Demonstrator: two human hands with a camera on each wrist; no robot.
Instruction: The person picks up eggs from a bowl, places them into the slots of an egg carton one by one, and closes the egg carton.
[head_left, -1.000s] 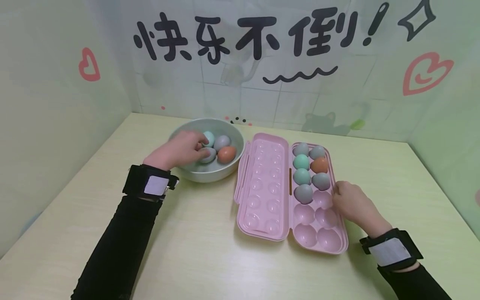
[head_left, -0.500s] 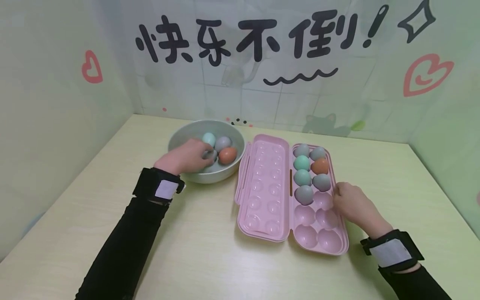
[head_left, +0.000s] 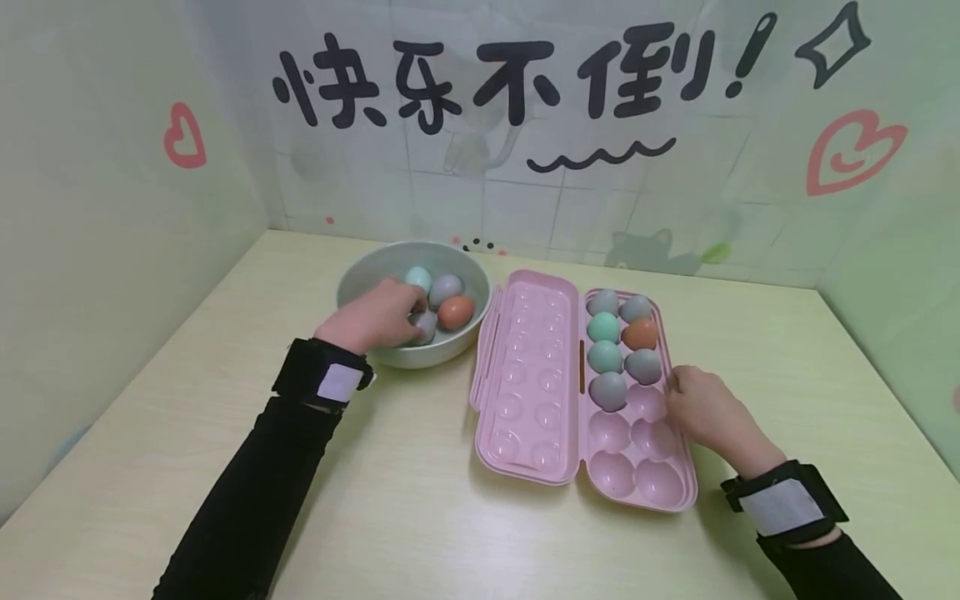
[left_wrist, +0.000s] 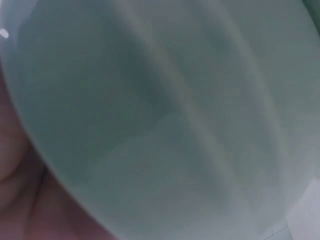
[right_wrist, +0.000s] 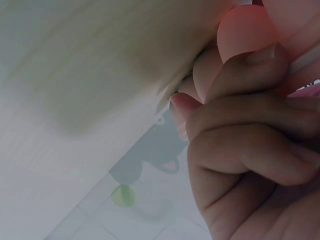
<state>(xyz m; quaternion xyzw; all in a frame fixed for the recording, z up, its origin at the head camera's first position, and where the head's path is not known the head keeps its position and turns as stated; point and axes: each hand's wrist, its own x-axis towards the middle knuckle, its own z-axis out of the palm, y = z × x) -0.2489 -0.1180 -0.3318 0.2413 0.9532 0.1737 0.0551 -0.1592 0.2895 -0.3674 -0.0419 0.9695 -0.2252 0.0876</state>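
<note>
In the head view my left hand (head_left: 378,315) reaches over the near left rim of a pale green bowl (head_left: 420,358) and pinches a grey egg (head_left: 425,325) between thumb and fingers. A light blue egg (head_left: 418,278), a greyish lilac egg (head_left: 446,288) and a brown egg (head_left: 455,312) lie beside it. The bowl's outer wall (left_wrist: 175,150) fills most of the left wrist view. My right hand (head_left: 705,408), fingers curled, holds the right edge of an open pink egg carton (head_left: 688,475). Its rounded cups (right_wrist: 245,35) show beside the fingers in the right wrist view.
Several grey, green and brown eggs fill the far cups of the carton, among them a grey egg (head_left: 607,391). The carton's lid (head_left: 528,375) lies flat, close to the bowl. Printed walls (head_left: 517,200) border the wooden table (head_left: 405,500).
My left hand has moved slightly right and lower into the bowl, and its fingers have closed round the grey egg. My right hand stays at the carton's edge.
</note>
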